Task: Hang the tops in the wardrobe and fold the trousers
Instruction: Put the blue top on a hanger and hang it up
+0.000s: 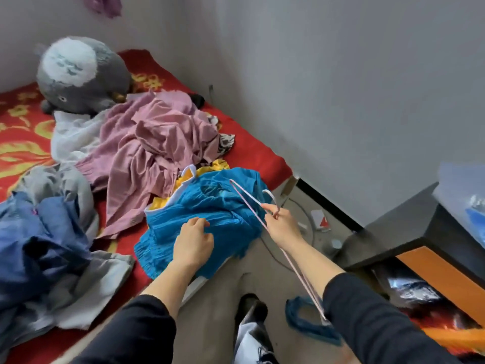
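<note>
Bed [252, 151]: red cover, clothes heaped, plush toy [81, 74] at 11 o'clock.
Blue top [210, 206]: crumpled on the bed's edge, 5 o'clock from pink garment [147, 143].
Left hand [193, 244]: fingers curled into blue top.
Right hand [282, 224]: grips hanger [237, 187] near its hook.

Teal top [204, 214], pale pink hanger [250, 198]. Dusty-pink garment [147, 143], yellow garment [210, 167], denim-blue pile [44, 232]. Bedspread [23, 143] red, yellow floral pattern. Plush [81, 72] grey, white patch. Sleeves [380, 319] black.
</note>
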Demonstrator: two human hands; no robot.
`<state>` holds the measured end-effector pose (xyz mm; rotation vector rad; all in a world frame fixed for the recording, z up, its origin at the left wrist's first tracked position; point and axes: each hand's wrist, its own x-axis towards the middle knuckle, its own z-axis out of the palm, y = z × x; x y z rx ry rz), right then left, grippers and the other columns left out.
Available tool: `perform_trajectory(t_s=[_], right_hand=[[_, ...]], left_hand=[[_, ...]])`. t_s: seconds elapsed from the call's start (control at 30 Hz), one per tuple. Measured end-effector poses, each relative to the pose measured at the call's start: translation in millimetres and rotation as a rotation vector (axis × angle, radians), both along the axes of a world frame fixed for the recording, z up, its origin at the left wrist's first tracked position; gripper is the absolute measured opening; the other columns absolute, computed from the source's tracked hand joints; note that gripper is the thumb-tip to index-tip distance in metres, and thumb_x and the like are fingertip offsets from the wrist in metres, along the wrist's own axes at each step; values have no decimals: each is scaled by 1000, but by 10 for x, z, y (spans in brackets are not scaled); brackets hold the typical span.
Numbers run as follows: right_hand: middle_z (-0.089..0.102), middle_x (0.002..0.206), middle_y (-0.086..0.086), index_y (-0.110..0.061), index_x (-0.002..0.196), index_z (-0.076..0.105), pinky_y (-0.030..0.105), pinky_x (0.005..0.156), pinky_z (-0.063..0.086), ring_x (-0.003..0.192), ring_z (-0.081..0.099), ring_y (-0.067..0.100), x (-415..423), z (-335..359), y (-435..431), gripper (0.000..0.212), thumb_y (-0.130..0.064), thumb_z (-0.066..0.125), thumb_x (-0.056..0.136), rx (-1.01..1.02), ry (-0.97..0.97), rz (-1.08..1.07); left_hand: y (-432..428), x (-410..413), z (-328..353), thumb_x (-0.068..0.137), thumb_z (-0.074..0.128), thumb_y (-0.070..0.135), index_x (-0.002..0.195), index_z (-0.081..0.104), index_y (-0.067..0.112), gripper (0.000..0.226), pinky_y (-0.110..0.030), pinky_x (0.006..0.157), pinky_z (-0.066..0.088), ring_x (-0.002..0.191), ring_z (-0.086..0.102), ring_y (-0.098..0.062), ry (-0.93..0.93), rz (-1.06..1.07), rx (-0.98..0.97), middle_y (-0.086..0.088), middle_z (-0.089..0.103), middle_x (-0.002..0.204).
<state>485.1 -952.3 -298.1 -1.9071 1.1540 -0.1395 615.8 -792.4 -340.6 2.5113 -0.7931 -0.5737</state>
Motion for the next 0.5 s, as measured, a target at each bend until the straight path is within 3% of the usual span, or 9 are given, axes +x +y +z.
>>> perform_trajectory(t_s=[0.1,0.17,0.23,0.3,0.37,0.43,0.5], right_hand=[[65,90,1,-18,114,71,22,57,40,74,56,17,206,-256,-617,31,-17,47,95,88,-4,-57],[61,77,3,-7,102,71,26,56,38,69,53,17,312,-420,-984,28,-23,50,94,139,27,-105],[50,67,7,8,97,63,30,56,31,63,47,18,416,-586,-1340,38,-28,51,93,164,58,-118],[40,64,9,12,83,55,30,57,26,60,40,19,514,-751,-1670,41,-28,52,93,184,87,-129],[32,61,9,-2,61,39,27,53,24,59,34,19,594,-899,-1927,42,-25,52,94,190,105,-122],[26,59,7,-14,58,28,22,50,23,59,30,19,651,-1050,-2111,45,-22,51,95,184,106,-103],[25,57,6,-16,57,25,23,52,24,58,29,19,687,-1218,-2224,47,-21,52,95,196,112,-105]], left_hand=[[-660,228,-228,95,45,20,130,52,15,36,-36,98,39,131,35,-20,61,9,30,-1,43,141],[-1085,358,-395,95,45,19,130,52,13,36,-35,97,38,131,35,-21,113,37,56,-3,44,140],[-1490,464,-581,95,45,18,128,55,11,36,-35,97,39,129,38,-23,165,48,69,-6,46,139],[-1851,552,-758,94,46,15,120,63,10,32,-32,92,42,120,48,-24,213,55,54,-7,52,134],[-2133,606,-910,92,47,12,111,69,10,29,-27,81,44,103,58,-22,258,73,41,-7,63,117],[-2353,649,-1072,90,46,10,102,71,11,27,-24,63,44,73,61,-20,338,130,43,-7,68,86],[-2526,680,-1249,86,44,9,78,65,8,23,-28,54,42,56,52,-22,428,253,61,-12,62,65]])
